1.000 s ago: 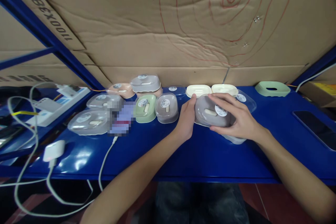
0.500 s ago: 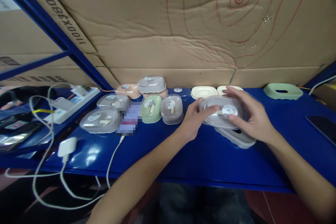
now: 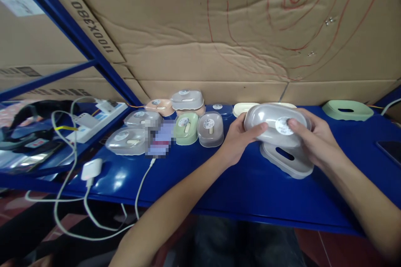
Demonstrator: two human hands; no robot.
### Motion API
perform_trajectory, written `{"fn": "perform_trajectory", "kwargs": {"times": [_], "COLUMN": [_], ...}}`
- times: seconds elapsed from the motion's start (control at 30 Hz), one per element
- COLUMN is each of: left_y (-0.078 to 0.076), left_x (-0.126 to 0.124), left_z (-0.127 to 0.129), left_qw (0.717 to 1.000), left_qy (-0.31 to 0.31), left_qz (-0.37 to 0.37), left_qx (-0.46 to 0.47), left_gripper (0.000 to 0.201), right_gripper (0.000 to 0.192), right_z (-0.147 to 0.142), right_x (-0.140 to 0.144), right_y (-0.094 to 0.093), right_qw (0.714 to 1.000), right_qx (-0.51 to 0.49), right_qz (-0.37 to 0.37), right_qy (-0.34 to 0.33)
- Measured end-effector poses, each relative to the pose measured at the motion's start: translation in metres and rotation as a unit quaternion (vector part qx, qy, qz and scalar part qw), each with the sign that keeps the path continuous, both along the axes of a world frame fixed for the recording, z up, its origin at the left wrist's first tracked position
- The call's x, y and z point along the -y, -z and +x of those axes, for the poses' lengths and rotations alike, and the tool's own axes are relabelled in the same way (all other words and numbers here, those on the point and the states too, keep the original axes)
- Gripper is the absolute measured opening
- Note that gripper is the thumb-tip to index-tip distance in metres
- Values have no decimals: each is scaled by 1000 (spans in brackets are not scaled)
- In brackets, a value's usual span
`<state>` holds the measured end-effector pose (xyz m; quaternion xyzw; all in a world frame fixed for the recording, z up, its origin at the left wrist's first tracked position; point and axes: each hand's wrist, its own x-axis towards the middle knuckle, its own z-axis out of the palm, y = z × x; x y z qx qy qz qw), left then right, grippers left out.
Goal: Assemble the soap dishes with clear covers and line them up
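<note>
Now we hold the clear lid (image 3: 275,127) between both hands, lifted just above the grey tray (image 3: 290,159) on the blue shelf (image 3: 244,183). Our left hand (image 3: 234,142) clasps its left end, our right hand (image 3: 315,142) its right, thumb on the round sticker. Other lidded boxes (image 3: 188,127) sit leftward.

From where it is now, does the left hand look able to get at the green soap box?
Probably not at once: the left hand is gripping the clear lid with the right hand. Otherwise the shelf between it and the green soap box looks open.
</note>
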<state>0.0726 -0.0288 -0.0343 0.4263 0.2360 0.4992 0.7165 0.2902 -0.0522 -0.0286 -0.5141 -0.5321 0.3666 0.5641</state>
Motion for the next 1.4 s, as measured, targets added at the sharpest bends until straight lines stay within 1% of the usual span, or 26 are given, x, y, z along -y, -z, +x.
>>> {"fn": "perform_trajectory", "kwargs": {"times": [0.03,0.1,0.17,0.27,0.3,0.4,0.47,0.53,0.63,0.7,0.73,0.8,0.83,0.87,0.9,0.97,1.03,1.07,1.1,1.2,1.3,1.4], "left_y": [1,2,4,4,4,4,5,6,11,15,16,16,14,12,8,1,-4,-6,-6,-5,-3,-2], "left_x": [0,1,3,3,2,-1,-1,0,5,8,8,8,8,8,7,6,5,4,4,6,8,9], "left_z": [1,3,4,4,3,2,2,4,10,12,13,10,8,4,1,-6,-11,-13,-13,-11,-7,-4], "left_qw": [1000,1000,1000,999,999,998,997,997,997,996,994,982,970,949,920,842,766,736,713,663,621,573], "left_qy": [8,26,24,-1,-12,-51,-68,-62,-29,-20,-26,-58,-83,-114,-147,-202,-224,-222,-215,-198,-198,-195], "left_qz": [-4,-9,-9,1,3,0,1,13,31,48,63,110,145,186,230,300,319,312,303,295,314,331], "left_qx": [9,8,-12,-35,-37,-40,-42,-45,-61,-78,-91,-140,-178,-226,-281,-400,-511,-557,-594,-659,-691,-725], "left_gripper": [63,66,66,61,59,59,62,70,98,111,111,106,102,97,93,86,77,74,71,64,59,53], "right_gripper": [49,50,49,42,40,39,42,41,46,52,53,52,51,50,50,49,47,47,46,44,41,39], "right_z": [-3,-6,-6,-2,0,3,3,1,-4,-5,-5,-2,0,2,5,10,14,15,16,15,13,12], "right_x": [0,0,0,2,3,4,4,3,0,-1,-1,-3,-4,-5,-7,-10,-12,-13,-13,-11,-10,-10], "right_y": [-1,-3,-5,-8,-8,-7,-4,-2,0,0,1,3,5,6,8,9,10,9,9,8,8,9], "right_qw": [999,993,990,995,997,993,988,990,996,996,996,998,998,996,993,989,988,988,988,984,979,976], "right_qx": [-41,-109,-133,-86,-61,-14,-13,-23,-52,-62,-52,10,51,86,113,134,130,129,131,149,175,196], "right_qz": [-8,-33,-53,-44,-38,-49,-62,-66,-61,-64,-66,-53,-34,-9,18,57,70,72,73,82,88,81], "right_qy": [14,22,12,-2,-18,-103,-139,-122,-43,-11,-9,-12,-7,3,17,37,40,43,46,56,55,46]}}
